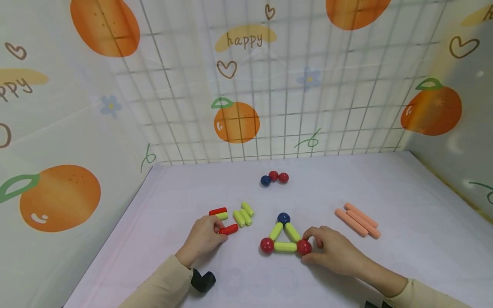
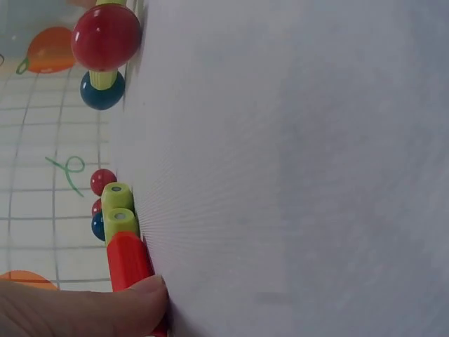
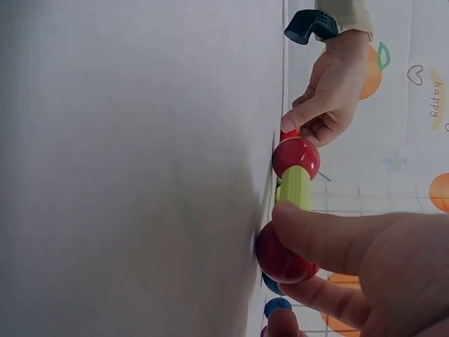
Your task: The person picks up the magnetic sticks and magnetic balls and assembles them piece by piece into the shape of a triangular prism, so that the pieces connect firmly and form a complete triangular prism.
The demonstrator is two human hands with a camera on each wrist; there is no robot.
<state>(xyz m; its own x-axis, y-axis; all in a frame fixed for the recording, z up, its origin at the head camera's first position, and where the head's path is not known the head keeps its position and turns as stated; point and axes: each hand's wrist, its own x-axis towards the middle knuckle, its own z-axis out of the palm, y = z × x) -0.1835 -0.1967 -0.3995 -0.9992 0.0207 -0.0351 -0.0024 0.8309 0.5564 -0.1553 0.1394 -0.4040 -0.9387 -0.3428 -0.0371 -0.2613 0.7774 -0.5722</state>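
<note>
Head view, red rod, in left grip

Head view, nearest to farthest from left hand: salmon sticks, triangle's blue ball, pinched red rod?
1. Red rod: pinched in left hand.
2. Blue ball: rightward, far corner of the triangle.
3. Salmon sticks: farther right, beyond the right hand.

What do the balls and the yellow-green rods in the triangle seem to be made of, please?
Red balls and blue ball: perhaps glossy plastic or painted metal, judging by their smooth surfaces and bright highlights. Yellow-green rods: probably plastic, fairly matte, with evenly coloured, ridged sides. Loose matching rods show greyish end discs, possibly metal.
</note>
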